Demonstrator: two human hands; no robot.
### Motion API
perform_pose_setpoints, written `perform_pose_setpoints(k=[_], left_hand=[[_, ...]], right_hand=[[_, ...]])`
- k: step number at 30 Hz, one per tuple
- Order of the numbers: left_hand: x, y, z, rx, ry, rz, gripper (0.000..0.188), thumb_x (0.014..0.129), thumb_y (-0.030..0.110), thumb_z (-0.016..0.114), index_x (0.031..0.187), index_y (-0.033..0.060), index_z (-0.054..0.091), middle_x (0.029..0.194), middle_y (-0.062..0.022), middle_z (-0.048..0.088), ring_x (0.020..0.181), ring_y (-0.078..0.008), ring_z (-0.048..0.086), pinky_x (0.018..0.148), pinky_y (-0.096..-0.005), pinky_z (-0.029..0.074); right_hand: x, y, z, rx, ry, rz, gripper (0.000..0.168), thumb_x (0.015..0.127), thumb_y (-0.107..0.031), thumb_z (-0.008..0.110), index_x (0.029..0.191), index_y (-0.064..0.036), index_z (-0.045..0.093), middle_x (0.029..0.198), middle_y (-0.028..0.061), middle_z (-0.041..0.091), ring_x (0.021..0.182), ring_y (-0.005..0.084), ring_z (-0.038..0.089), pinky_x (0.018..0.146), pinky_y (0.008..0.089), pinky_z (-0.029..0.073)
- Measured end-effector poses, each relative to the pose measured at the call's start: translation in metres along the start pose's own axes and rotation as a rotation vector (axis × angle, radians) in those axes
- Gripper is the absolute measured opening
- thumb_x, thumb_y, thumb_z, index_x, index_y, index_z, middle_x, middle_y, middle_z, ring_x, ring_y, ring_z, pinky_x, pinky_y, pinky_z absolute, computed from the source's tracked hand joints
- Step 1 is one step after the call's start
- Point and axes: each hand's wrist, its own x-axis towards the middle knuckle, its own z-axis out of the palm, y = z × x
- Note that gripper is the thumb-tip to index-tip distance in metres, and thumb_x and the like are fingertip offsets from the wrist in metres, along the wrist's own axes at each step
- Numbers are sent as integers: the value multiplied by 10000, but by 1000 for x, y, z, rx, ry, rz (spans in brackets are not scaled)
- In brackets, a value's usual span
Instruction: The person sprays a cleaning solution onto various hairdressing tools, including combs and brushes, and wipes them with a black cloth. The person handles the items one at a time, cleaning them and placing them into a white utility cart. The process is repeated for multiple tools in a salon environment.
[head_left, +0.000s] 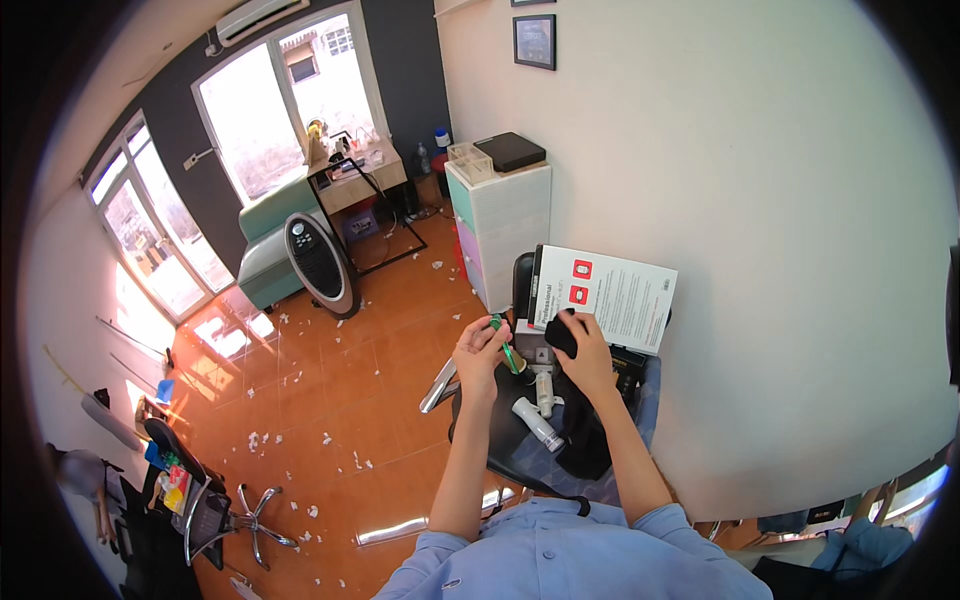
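My left hand pinches a narrow green object, perhaps a strap or tool handle; its exact kind is unclear. Bunched in my right hand is a small black item, apparently cloth. Both hands hover above a black salon-type chair. On its seat lie a white cylindrical bottle, a smaller pale bottle and a black cloth or bag. A white printed box leans at the chair's back, behind my right hand. A small carton is partly hidden between my hands.
A drawer cabinet stands beyond the chair, against the wall. Paper scraps litter the tiled floor. Farther left are an air cooler and a green sofa. A wheeled chair and another person are at lower left.
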Motion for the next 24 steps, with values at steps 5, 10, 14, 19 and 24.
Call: perform_pose_setpoints(k=[5, 10, 14, 19, 24], left_hand=[[8, -23, 8, 114, -76, 234, 311, 751, -24, 714, 1031, -28, 580, 928, -108, 666, 799, -124, 640, 686, -221, 511], [-2, -25, 13, 226, -134, 312, 254, 748, -14, 720, 975, -32, 610, 845, -90, 666, 730, -104, 635, 653, -205, 501], [-16, -20, 2, 437, -96, 395, 180, 748, 11, 715, 909, -13, 638, 811, -61, 660, 756, -109, 639, 677, -227, 509], [-27, -1, -28, 598, -42, 492, 141, 739, 1, 723, 848, -21, 636, 850, -77, 652, 778, -143, 650, 726, -255, 530], [-39, 19, -64, 639, -74, 434, 172, 749, 28, 724, 909, 1, 668, 828, -64, 653, 728, -114, 623, 677, -240, 503]], right_hand=[[5, 24, 13, 291, 102, 4, 450, 775, -112, 685, 1182, -7, 522, 1095, 120, 523, 1004, 237, 558, 821, 325, 473], [10, -9, 12, 888, -186, 233, 277, 877, -153, 617, 1101, -1, 557, 838, 44, 606, 677, 75, 562, 566, 191, 443], [8, -32, 22, 926, -238, 260, 218, 877, -191, 631, 986, -3, 612, 731, 11, 595, 569, 36, 510, 489, 166, 383], [3, -58, 45, 925, -297, 273, 191, 864, -200, 651, 869, -10, 637, 667, -5, 587, 545, 26, 495, 479, 165, 377], [-7, -82, 64, 977, -321, 270, 191, 893, -188, 607, 845, -6, 637, 623, -3, 574, 510, 29, 491, 441, 162, 372]])
